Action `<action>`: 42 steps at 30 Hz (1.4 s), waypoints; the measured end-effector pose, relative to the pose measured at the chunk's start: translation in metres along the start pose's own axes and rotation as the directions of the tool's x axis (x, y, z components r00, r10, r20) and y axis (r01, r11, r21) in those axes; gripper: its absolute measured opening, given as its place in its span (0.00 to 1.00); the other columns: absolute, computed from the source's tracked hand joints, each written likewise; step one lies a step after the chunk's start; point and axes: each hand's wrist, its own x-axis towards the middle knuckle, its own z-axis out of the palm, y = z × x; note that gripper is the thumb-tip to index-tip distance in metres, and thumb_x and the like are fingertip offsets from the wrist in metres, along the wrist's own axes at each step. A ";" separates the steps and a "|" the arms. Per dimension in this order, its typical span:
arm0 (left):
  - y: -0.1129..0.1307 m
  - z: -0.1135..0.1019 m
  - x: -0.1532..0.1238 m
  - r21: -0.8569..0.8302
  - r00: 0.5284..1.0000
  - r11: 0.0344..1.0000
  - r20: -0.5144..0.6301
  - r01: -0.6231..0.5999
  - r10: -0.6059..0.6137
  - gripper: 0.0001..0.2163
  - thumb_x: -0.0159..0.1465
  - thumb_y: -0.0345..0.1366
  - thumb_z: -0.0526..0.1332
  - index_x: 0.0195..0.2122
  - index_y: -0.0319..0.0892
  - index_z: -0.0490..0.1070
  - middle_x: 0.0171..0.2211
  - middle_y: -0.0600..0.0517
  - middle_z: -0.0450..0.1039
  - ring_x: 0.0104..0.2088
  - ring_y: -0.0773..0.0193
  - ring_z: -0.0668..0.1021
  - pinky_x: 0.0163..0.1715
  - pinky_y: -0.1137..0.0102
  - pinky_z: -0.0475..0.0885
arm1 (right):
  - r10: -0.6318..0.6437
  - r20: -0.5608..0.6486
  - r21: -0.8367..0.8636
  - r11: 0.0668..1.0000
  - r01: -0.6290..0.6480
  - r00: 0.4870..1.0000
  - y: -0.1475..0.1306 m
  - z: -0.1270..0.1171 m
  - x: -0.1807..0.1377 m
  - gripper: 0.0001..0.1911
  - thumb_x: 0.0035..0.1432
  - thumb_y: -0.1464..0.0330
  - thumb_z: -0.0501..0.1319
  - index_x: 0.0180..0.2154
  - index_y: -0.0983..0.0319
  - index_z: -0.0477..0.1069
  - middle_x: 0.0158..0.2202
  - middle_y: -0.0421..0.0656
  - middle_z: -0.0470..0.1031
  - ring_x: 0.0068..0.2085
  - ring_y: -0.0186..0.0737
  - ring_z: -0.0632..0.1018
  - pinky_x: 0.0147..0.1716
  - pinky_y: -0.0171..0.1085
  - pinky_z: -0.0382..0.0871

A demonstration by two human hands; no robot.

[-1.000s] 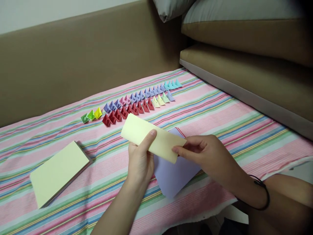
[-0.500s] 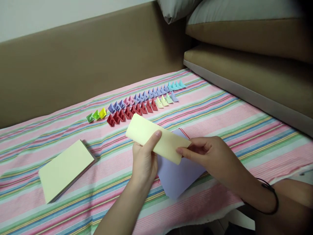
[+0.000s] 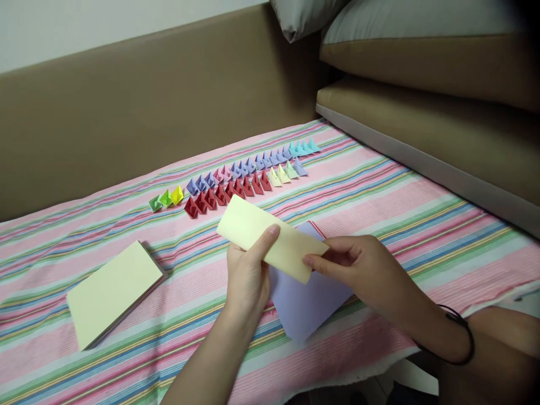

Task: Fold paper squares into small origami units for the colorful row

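Note:
A pale yellow strip of folded paper [image 3: 270, 228] is held up between both hands, tilted down to the right. My left hand [image 3: 251, 270] grips it from below, thumb flat on top near the middle. At its lower right corner, my right hand [image 3: 350, 261] pinches the edge between thumb and finger. Beneath the hands lies a lavender sheet of paper [image 3: 310, 309], partly covered by them, with red edges showing at its far corner. To the left rests a stack of pale yellow paper [image 3: 116, 295] on the striped cloth [image 3: 189, 354].
Small folded paper boats stand in two rows beyond the hands: red ones [image 3: 228, 194], lavender ones [image 3: 248, 166] and turquoise ones [image 3: 304, 147] among them. Green and yellow ones [image 3: 166, 198] sit at the left end. A brown backrest [image 3: 147, 112] and stacked cushions [image 3: 422, 107] border the cloth.
Almost nothing differs. The right hand and wrist have shifted very slightly left, while both hands keep hold of the yellow paper.

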 end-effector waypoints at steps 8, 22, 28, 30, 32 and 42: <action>0.001 0.000 -0.001 0.056 0.999 0.998 0.029 0.024 -0.026 0.12 0.45 0.31 0.72 0.31 0.37 0.75 0.29 0.51 0.77 0.29 0.66 0.77 0.30 0.74 0.71 | -0.074 0.036 0.111 0.991 0.070 0.997 0.000 -0.004 0.004 0.08 0.52 0.63 0.62 0.31 0.60 0.75 0.30 0.41 0.78 0.32 0.39 0.77 0.30 0.34 0.69; 0.003 0.011 -0.012 0.214 0.992 0.976 0.108 0.044 -0.068 0.11 0.41 0.32 0.72 0.26 0.37 0.75 0.25 0.50 0.76 0.24 0.65 0.75 0.24 0.73 0.68 | -0.158 -0.076 0.160 0.973 0.169 0.985 -0.006 -0.007 0.003 0.07 0.52 0.62 0.63 0.31 0.59 0.74 0.32 0.41 0.76 0.35 0.39 0.76 0.34 0.34 0.72; 0.002 0.009 -0.013 0.306 0.989 0.952 0.140 0.005 -0.051 0.11 0.43 0.34 0.71 0.28 0.38 0.76 0.26 0.49 0.76 0.25 0.63 0.75 0.25 0.72 0.69 | -0.146 -0.079 0.138 0.978 0.156 0.986 -0.007 -0.008 0.003 0.07 0.53 0.62 0.62 0.30 0.59 0.73 0.30 0.41 0.75 0.34 0.38 0.75 0.33 0.33 0.70; 0.002 0.009 -0.014 0.320 0.989 0.947 0.141 0.001 -0.048 0.11 0.44 0.34 0.71 0.28 0.38 0.75 0.26 0.49 0.76 0.26 0.63 0.75 0.25 0.72 0.69 | -0.140 -0.078 0.125 0.981 0.149 0.987 -0.007 -0.008 0.003 0.07 0.54 0.62 0.62 0.30 0.59 0.73 0.31 0.41 0.75 0.34 0.38 0.75 0.33 0.33 0.70; 0.002 0.009 -0.014 0.331 0.989 0.944 0.141 0.004 -0.054 0.10 0.44 0.34 0.71 0.27 0.39 0.75 0.26 0.49 0.76 0.26 0.62 0.75 0.24 0.72 0.69 | -0.134 -0.063 0.114 0.983 0.140 0.989 -0.007 -0.008 0.003 0.07 0.55 0.63 0.61 0.30 0.60 0.73 0.30 0.41 0.75 0.33 0.37 0.74 0.32 0.33 0.69; 0.003 0.010 -0.014 0.376 0.979 0.926 0.178 0.023 -0.097 0.10 0.44 0.34 0.71 0.27 0.38 0.75 0.26 0.49 0.77 0.25 0.62 0.76 0.24 0.72 0.70 | -0.121 -0.007 0.117 0.986 0.121 0.993 -0.003 -0.009 0.004 0.07 0.57 0.64 0.58 0.31 0.60 0.71 0.30 0.39 0.72 0.33 0.34 0.73 0.29 0.32 0.66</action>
